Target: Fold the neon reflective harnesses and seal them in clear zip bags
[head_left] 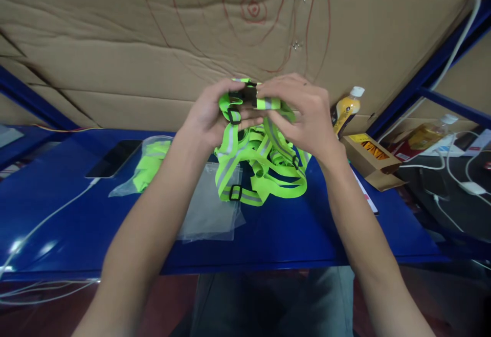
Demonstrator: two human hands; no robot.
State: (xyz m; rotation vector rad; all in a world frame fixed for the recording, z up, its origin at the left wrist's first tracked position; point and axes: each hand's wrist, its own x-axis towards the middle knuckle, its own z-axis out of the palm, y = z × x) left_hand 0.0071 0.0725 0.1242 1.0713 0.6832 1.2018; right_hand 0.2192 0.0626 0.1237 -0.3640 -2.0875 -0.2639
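Forearms (149,229) flank the strap pile (259,168) on the counter (299,237); above the pile, left hand (207,114) and right hand (307,112) each close their grip on a raised strap (270,103). Left of the pile, one bundle (152,159) is already bagged; the pile lies loose.

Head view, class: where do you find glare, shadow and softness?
Head view: two white glare spots on the left of the blue table; head view: trousers in deep shade; head view: black piece between left hand and right hand soft, its shape unclear.
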